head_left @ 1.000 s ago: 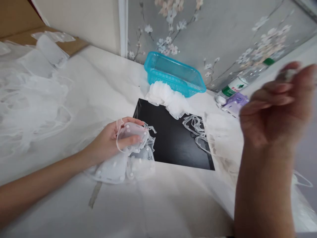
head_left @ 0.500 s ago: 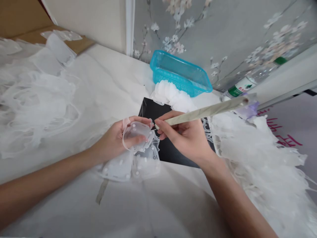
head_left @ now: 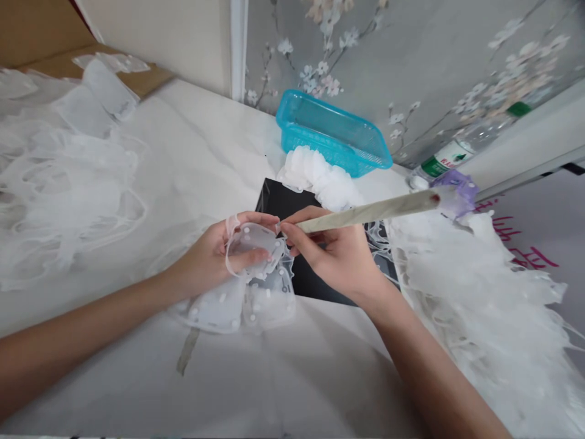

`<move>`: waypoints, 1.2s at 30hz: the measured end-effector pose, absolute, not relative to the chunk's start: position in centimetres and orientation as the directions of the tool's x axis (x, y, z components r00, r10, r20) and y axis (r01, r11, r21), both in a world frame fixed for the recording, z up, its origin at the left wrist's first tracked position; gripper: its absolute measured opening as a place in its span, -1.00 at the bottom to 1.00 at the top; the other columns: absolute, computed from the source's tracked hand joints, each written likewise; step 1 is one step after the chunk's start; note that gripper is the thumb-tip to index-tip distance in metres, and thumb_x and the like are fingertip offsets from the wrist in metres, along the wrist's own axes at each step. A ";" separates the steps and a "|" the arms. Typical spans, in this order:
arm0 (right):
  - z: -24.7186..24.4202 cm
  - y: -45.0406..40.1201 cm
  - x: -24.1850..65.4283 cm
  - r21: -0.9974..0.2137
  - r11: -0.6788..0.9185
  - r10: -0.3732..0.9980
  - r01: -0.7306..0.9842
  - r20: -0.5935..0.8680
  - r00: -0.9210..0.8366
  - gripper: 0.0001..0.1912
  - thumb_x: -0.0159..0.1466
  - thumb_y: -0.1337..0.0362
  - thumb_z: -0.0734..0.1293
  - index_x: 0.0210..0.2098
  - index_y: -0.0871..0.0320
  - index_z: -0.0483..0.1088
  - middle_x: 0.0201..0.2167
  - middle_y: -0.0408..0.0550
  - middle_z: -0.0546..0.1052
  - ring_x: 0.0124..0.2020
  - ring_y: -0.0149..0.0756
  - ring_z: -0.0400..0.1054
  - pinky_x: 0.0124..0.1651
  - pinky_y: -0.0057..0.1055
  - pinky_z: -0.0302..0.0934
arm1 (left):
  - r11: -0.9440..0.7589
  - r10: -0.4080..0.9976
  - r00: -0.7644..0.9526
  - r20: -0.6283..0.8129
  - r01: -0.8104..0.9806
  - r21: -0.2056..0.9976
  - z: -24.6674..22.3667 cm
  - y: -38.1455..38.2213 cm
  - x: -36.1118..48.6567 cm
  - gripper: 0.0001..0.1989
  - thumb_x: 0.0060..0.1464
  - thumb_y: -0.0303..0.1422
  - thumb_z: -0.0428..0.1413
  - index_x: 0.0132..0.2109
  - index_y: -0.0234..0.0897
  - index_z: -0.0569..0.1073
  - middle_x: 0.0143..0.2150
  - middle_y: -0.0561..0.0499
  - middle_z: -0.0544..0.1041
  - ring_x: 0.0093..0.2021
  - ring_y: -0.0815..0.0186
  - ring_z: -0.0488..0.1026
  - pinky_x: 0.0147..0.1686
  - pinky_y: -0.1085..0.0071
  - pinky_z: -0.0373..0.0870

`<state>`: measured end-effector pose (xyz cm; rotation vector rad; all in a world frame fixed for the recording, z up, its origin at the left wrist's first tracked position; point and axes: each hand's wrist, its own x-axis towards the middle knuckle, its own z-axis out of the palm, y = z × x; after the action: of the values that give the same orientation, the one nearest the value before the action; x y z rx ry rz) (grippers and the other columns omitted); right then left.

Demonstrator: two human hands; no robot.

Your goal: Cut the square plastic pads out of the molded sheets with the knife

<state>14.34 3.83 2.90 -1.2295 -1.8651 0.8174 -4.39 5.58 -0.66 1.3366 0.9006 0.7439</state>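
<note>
Clear plastic piece [head_left: 255, 235] is pinched above the bench [head_left: 320, 378] by the left fingers [head_left: 256, 256]; the right fingers [head_left: 305, 245] grasp a wrapped stick [head_left: 375, 211], its end near the piece's edge. Firm hold and small, gentle movements are better here.

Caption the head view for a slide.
Left hand holds a translucent piece; right hand grips a wrapped stick beside it.

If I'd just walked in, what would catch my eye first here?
Probably the bright blue basket, standing against the flowered wall behind the black mat. Next, the long pale stick in the right hand, slanting toward the clear plastic piece in the left hand.
</note>
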 end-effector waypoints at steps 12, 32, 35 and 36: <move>0.5 3.5 13.0 -0.201 0.588 0.804 0.783 0.247 -0.541 -0.79 0.31 0.38 0.12 -0.27 0.25 0.38 -0.41 0.01 0.49 -0.43 -0.31 0.36 -0.48 -0.42 0.07 | -0.114 0.854 0.517 0.061 0.071 0.991 -1.4 5.8 -4.7 -0.59 0.03 -0.34 0.17 0.04 -0.09 0.32 0.03 0.11 0.43 0.04 0.28 0.37 -0.03 0.49 0.34; 1.8 4.8 14.6 -0.914 0.228 0.954 0.336 0.140 -0.266 -0.69 0.10 0.29 0.34 -0.54 0.11 0.06 -0.47 -0.16 0.47 -0.42 -0.41 0.32 -0.36 -0.45 0.20 | -0.001 0.901 0.433 -0.017 0.042 0.999 -1.2 5.4 -4.0 -0.44 -0.06 -0.34 0.23 0.07 -0.08 0.18 0.07 -0.01 0.39 -0.07 0.25 0.45 -0.17 0.42 0.42; 2.1 6.0 16.3 -0.869 0.279 0.960 0.410 0.270 -0.079 -0.69 0.10 0.32 0.32 -0.58 0.10 0.05 -0.47 -0.14 0.47 -0.46 -0.42 0.29 -0.33 -0.43 0.18 | 0.104 0.922 0.374 -0.101 0.014 0.995 -0.9 5.5 -3.9 -0.44 -0.09 -0.32 0.25 0.05 -0.10 0.19 0.08 -0.02 0.37 -0.21 0.32 0.49 -0.21 0.40 0.43; 2.1 6.6 17.3 -0.855 0.274 0.949 0.441 0.316 0.022 -0.70 0.10 0.32 0.32 -0.57 0.10 0.05 -0.46 -0.13 0.47 -0.43 -0.41 0.31 -0.30 -0.41 0.19 | 0.132 0.921 0.368 -0.126 0.011 0.991 -0.7 5.5 -3.8 -0.45 -0.09 -0.32 0.25 0.04 -0.12 0.20 0.07 -0.03 0.38 -0.25 0.34 0.50 -0.20 0.38 0.43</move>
<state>17.29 6.59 2.09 -1.3193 -1.5808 0.6617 -3.84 5.53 -0.74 1.2581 0.9794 0.8440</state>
